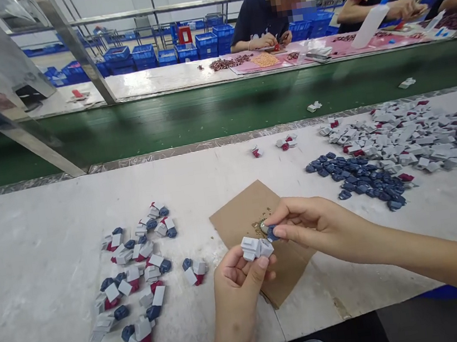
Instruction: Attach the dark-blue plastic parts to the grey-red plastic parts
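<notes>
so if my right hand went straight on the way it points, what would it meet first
Probably the light grey part in the left hand, just beside the blue piece that the right hand holds. Depth is unclear, though, so it might instead pass over the cardboard.

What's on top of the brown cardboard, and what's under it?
Small gold-coloured bits lie on the cardboard; the left hand and right hand hide part. The white tabletop shows around its edges, but whatever it covers can't be seen.
</notes>
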Demonstrator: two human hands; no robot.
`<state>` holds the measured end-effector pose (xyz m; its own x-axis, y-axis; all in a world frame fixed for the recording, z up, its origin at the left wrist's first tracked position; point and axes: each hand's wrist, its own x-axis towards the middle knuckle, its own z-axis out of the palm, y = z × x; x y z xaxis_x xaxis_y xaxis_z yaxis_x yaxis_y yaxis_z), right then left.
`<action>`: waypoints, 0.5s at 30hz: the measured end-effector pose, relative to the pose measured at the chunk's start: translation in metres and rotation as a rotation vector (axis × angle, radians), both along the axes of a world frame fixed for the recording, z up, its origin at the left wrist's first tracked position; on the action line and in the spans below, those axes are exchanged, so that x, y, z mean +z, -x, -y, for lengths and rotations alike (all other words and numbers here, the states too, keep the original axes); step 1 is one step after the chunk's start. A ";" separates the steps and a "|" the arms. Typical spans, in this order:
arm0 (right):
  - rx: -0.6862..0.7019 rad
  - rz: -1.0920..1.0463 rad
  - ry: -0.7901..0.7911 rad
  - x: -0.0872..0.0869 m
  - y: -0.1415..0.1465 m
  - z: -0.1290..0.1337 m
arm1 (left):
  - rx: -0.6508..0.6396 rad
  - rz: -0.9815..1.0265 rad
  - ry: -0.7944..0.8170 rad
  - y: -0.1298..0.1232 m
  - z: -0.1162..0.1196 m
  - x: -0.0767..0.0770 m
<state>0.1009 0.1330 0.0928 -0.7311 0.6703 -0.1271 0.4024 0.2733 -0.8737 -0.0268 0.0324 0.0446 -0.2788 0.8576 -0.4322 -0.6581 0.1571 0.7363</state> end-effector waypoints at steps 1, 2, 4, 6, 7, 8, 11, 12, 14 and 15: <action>0.009 0.001 -0.016 0.000 0.000 0.000 | 0.003 0.003 -0.003 0.000 0.000 0.001; 0.016 0.002 -0.032 0.000 0.000 0.000 | 0.006 0.005 -0.006 0.000 0.000 0.002; 0.030 0.012 -0.060 -0.001 0.000 0.000 | 0.016 0.005 -0.006 0.000 0.000 0.003; 0.047 0.015 -0.095 -0.001 0.001 0.000 | 0.023 0.004 -0.006 -0.001 0.000 0.005; 0.060 0.011 -0.118 -0.001 0.001 0.000 | 0.025 0.004 -0.006 -0.001 0.000 0.005; 0.076 0.004 -0.148 0.000 0.001 0.000 | 0.024 0.004 -0.007 -0.001 0.000 0.005; 0.125 -0.014 -0.269 0.001 0.001 0.001 | 0.012 -0.016 -0.016 -0.001 0.000 0.004; 0.140 -0.005 -0.312 0.002 0.001 0.002 | 0.009 -0.033 -0.016 -0.001 0.000 0.003; 0.172 0.026 -0.384 0.003 0.000 0.002 | 0.002 -0.081 -0.014 -0.001 0.002 0.001; 0.183 0.043 -0.404 0.002 0.000 0.003 | -0.002 -0.109 -0.013 -0.002 0.002 0.000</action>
<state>0.1010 0.1302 0.0950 -0.8423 0.5323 0.0851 0.3494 0.6594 -0.6657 -0.0251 0.0301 0.0444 -0.3220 0.8635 -0.3882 -0.5741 0.1479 0.8053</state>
